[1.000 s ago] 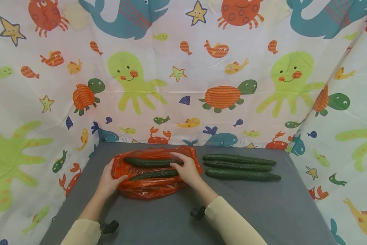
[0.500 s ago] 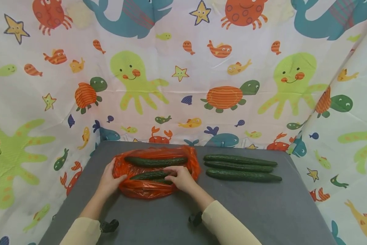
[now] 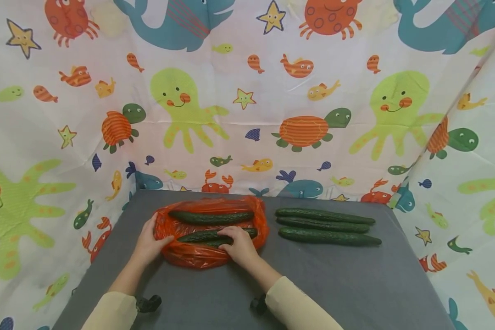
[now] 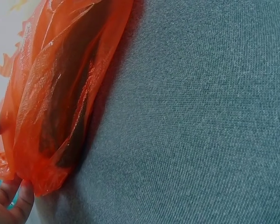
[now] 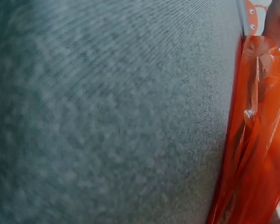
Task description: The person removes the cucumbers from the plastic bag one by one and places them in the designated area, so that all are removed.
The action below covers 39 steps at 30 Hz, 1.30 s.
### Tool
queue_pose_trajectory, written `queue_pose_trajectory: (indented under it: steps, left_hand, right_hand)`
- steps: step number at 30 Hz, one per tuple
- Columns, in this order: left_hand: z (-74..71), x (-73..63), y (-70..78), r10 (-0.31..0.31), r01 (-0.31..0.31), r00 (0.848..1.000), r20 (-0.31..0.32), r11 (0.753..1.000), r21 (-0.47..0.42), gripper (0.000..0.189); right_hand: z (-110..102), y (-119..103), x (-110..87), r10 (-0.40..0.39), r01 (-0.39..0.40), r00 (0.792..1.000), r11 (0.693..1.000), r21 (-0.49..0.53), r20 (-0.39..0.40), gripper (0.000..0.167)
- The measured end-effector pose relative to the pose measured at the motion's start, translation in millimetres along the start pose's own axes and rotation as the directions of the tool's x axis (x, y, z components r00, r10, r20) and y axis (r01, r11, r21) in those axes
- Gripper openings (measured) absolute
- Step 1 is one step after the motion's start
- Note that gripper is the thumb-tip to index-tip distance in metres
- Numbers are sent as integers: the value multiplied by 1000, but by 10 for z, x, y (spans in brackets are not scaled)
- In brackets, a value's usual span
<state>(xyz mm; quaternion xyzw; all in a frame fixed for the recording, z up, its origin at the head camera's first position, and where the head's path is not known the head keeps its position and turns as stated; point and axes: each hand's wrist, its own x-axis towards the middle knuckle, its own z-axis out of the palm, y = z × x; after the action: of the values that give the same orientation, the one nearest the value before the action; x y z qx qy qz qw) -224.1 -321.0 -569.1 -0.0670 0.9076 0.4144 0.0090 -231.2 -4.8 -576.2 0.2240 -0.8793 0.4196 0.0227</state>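
The left hand (image 3: 149, 243) pinches an orange bag (image 3: 195, 260); the right hand (image 3: 241, 246) has fingers bent over a cucumber (image 3: 195, 236) inside, grip unclear. Work looks midway: another cucumber (image 3: 210, 218) bagged behind, three loose cucumbers (image 3: 326, 223) beside on the table (image 3: 334, 284).

Left hand (image 3: 148, 243): only fingertips squeeze into the left wrist view, the edge slicing off the rest!
Bag (image 4: 60, 93): out through the top there, contents just dim shapes.
Front cucumber (image 3: 216, 243): lower side tucked behind the bag's near wall.
Right hand (image 3: 240, 246): covering part of that cucumber (grip or mere touch, can't call it).
Sleeves (image 3: 111, 311): chopped by the bottom edge.
Cloth (image 5: 107, 140): blurry up close.
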Motion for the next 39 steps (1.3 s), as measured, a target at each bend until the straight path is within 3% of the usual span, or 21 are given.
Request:
queue_pose_trajectory:
  steps: [6, 15, 22, 32, 39]
  left_hand:
    - [41, -9, 24, -7, 7, 1000, -13, 1000, -4, 107]
    - [56, -44, 79, 1, -1, 1000, -24, 1000, 0, 113]
    - [88, -32, 70, -25, 25, 999, 32, 1000, 7, 122]
    - [26, -93, 25, -41, 44, 993, 115, 999, -24, 135]
    - [15, -44, 88, -33, 41, 987, 155, 998, -51, 136]
  right_hand:
    - [68, 6, -23, 98, -97, 995, 995, -38, 18, 37]
    - [156, -109, -77, 80, -76, 997, 981, -176, 15, 37]
    - [216, -224, -92, 101, -86, 994, 958, -274, 40, 40]
    - [252, -297, -65, 222, -205, 972, 963, -174, 82, 45]
    - [127, -300, 63, 253, -244, 966, 960, -136, 49, 47]
